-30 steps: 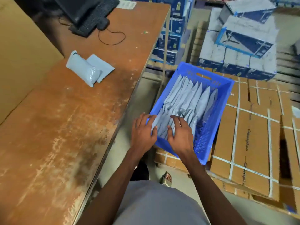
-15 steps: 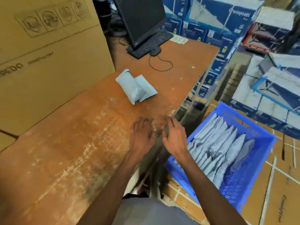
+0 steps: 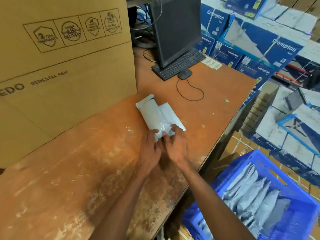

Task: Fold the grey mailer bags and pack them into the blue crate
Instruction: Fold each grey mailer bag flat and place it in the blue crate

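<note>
A stuffed grey mailer bag point(image 3: 152, 114) lies on the brown table point(image 3: 78, 170), on top of a flat grey mailer point(image 3: 170, 113). My left hand point(image 3: 149, 151) and my right hand point(image 3: 176, 144) both reach its near end; their fingers curl onto the bag's crinkled corner and pinch it. The blue crate point(image 3: 299, 220) stands on the floor at the lower right, beside the table. It holds several folded grey mailers point(image 3: 251, 196) standing on edge in a row.
A big cardboard box point(image 3: 65, 66) stands on the table's left side. A monitor point(image 3: 174, 28), a keyboard point(image 3: 180, 65) and a mouse point(image 3: 185, 73) with its cable sit at the far end. Stacked blue-and-white cartons point(image 3: 256, 45) fill the right side, beyond the table edge.
Both hands left the crate, crossed to the table and took hold of the near end of the stuffed mailer. The view swung left and up, away from the crate.
</note>
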